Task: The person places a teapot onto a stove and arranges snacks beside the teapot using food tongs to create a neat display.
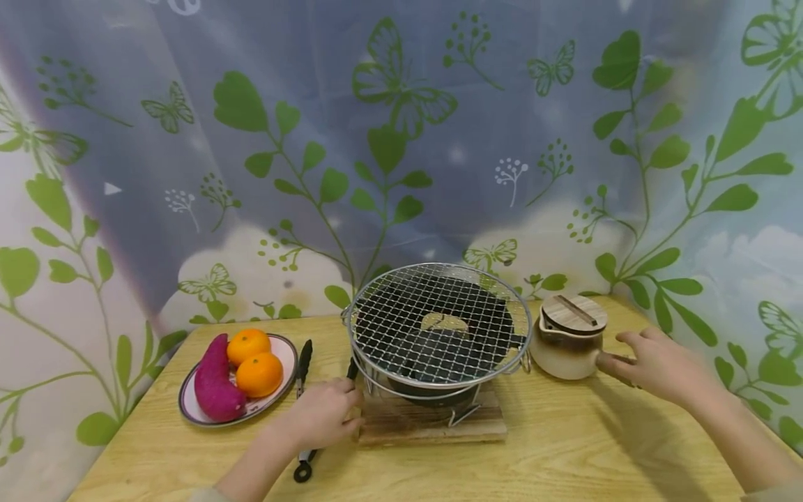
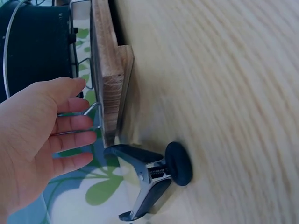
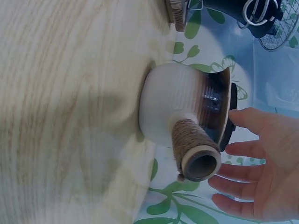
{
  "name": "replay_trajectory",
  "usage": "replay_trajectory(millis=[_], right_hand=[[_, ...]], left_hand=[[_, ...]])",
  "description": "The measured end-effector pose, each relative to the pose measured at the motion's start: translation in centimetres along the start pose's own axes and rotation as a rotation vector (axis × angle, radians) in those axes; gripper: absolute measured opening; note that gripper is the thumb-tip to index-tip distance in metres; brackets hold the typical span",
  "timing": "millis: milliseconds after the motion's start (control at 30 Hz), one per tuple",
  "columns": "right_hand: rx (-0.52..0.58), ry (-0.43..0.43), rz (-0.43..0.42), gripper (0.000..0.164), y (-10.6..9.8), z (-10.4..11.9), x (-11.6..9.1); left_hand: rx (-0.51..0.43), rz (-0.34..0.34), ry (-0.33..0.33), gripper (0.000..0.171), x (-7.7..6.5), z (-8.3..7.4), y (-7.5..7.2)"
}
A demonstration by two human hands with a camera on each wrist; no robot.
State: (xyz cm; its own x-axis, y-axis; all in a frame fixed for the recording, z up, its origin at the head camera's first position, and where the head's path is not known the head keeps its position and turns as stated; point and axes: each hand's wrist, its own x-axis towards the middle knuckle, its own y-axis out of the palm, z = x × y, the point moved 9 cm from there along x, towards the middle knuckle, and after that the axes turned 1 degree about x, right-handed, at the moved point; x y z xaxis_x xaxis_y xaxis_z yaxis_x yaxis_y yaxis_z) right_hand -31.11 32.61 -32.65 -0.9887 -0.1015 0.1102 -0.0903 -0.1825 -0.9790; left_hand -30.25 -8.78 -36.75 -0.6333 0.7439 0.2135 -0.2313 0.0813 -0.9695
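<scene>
A small ceramic teapot (image 1: 567, 354) with a wooden lid (image 1: 574, 313) stands at the right of the table. In the right wrist view its hollow side handle (image 3: 194, 149), wrapped in twine, points toward the camera. My right hand (image 1: 659, 366) is beside the pot with fingers relaxed, fingertips close to the lid and handle. My left hand (image 1: 323, 416) hovers by the left side of a black stove (image 2: 39, 46) topped with a round wire grill (image 1: 439, 328), its fingers loosely extended and holding nothing. The stove rests on a wooden board (image 1: 433, 420).
Left of the stove lies a pair of black-handled tongs (image 1: 304, 369), partly hidden under my left hand. Farther left, an oval plate (image 1: 285, 352) carries a purple sweet potato (image 1: 216, 383) and two oranges (image 1: 259, 374). A patterned curtain (image 1: 401, 139) hangs behind the table.
</scene>
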Motion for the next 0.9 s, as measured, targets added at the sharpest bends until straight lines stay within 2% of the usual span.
replay_trajectory(millis=[167,267,433,633,900], right_hand=[[-0.040,-0.010,0.013,0.070,0.8,-0.2,0.1],[-0.081,-0.036,-0.022,0.062,1.0,-0.1,0.0],[-0.132,-0.083,-0.077,0.055,1.6,0.3,-0.1],[-0.223,-0.146,-0.186,0.046,2.1,1.0,-0.3],[-0.292,-0.170,-0.246,0.039,2.7,0.9,-0.5]], left_hand=[[0.014,0.024,0.034,0.019,0.2,-0.7,0.5],[0.027,0.039,0.039,0.021,0.2,-1.0,0.8],[0.054,0.027,0.054,0.024,0.3,-1.4,0.9],[0.063,0.014,0.071,0.029,0.2,-1.6,1.2],[0.042,0.055,0.052,0.037,0.0,-1.8,1.4]])
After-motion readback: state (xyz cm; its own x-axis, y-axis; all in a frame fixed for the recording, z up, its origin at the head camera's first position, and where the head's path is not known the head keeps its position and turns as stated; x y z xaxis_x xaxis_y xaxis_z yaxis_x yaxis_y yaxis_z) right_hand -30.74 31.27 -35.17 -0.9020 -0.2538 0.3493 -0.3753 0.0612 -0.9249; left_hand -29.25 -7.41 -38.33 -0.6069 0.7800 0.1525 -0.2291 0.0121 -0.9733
